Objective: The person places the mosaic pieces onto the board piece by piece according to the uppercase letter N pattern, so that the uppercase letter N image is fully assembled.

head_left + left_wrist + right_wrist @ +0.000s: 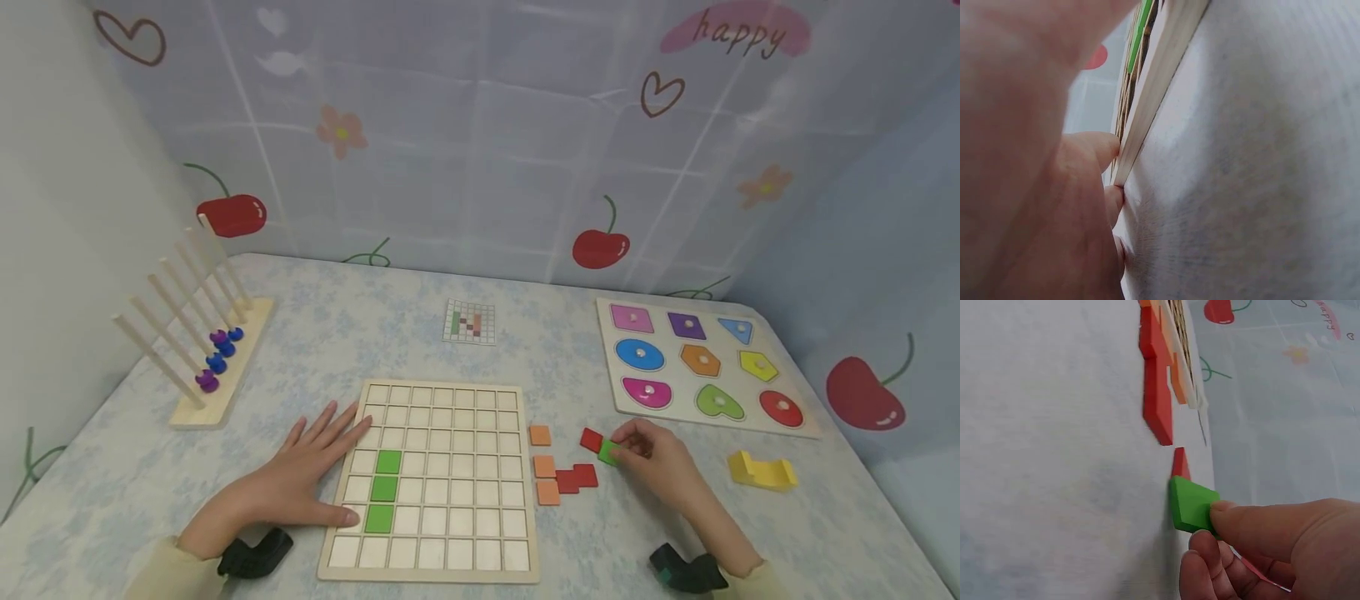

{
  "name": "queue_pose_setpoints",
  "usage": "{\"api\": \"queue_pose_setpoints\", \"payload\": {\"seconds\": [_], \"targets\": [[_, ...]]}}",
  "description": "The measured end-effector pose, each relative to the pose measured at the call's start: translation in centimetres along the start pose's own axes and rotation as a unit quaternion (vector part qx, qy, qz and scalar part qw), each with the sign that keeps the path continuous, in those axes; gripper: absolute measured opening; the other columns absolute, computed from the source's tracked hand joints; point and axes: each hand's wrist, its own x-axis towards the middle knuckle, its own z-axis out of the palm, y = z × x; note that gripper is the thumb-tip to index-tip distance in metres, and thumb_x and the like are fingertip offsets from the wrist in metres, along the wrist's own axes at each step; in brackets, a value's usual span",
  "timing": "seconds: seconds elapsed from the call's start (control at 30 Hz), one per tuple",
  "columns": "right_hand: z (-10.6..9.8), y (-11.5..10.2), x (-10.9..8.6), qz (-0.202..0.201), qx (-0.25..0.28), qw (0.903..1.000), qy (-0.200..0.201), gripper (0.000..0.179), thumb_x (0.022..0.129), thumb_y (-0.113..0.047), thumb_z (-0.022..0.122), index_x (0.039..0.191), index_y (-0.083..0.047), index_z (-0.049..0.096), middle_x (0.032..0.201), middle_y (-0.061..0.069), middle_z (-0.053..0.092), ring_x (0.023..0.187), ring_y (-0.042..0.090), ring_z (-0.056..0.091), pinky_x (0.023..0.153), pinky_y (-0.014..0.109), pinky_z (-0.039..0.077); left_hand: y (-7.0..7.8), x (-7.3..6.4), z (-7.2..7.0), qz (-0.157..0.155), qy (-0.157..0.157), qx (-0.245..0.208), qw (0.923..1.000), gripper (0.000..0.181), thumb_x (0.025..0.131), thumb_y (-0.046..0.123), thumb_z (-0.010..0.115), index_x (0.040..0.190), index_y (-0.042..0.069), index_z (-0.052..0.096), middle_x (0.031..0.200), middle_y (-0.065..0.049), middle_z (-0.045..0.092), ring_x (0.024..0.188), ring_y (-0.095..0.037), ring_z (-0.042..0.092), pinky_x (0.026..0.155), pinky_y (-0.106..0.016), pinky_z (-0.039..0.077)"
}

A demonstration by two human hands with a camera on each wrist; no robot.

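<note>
My right hand point(657, 461) pinches a green square tile point(1191, 505) between thumb and fingers, right of the board. Just beyond that tile lies a red square tile point(592, 439). My left hand point(300, 471) is spread at the left side of the wooden grid board point(427, 577), its thumb and fingertips resting on the frame and edge cells. Three green tiles point(385, 487) fill a column of cells on the board's left. Beside the board's right edge lie three orange tiles point(540, 435) and two more red tiles point(585, 475).
A small printed pattern card point(469, 322) lies behind the board. At the back right is a shape puzzle board point(675, 410), with a yellow block point(761, 472) in front of it. A wooden peg stand point(247, 333) with purple and blue beads stands at the left.
</note>
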Motion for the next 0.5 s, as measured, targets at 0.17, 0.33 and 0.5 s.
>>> {"api": "queue_pose_setpoints", "payload": {"seconds": [0.17,0.33,0.5], "targets": [[-0.3,-1.9,1.3,-0.037,0.031,0.9988,0.009,0.011,0.084,-0.003,0.069,0.092,-0.003,0.061,0.077,0.002,0.057,0.067,0.018,0.055,0.056,0.026,0.049,-0.1,0.0,-0.1,0.000,0.001,0.002,1.0000,0.103,0.074,0.057,0.070,0.151,0.010,0.020,0.154,-0.016,0.008,0.137,-0.040,-0.007,0.096,-0.067,-0.004],[1.8,-6.4,3.3,-0.077,0.103,0.9917,-0.003,0.008,0.087,-0.004,0.066,0.094,-0.004,0.061,0.081,0.005,0.060,0.069,0.020,0.061,0.062,0.033,0.053,-0.1,0.0,0.0,0.002,0.004,0.000,1.0000,0.103,0.074,0.057,0.070,0.151,0.010,0.020,0.154,-0.015,0.008,0.137,-0.040,-0.007,0.096,-0.068,-0.004],[6.3,-11.4,5.1,-0.107,0.229,0.9623,-0.100,0.008,0.090,-0.001,0.061,0.098,0.001,0.061,0.088,0.011,0.060,0.076,0.031,0.065,0.069,0.041,0.053,0.1,0.0,-0.1,-0.002,0.003,0.001,1.0000,0.103,0.074,0.057,0.070,0.150,0.008,0.021,0.154,-0.016,0.008,0.137,-0.041,-0.006,0.097,-0.067,-0.004]]}}
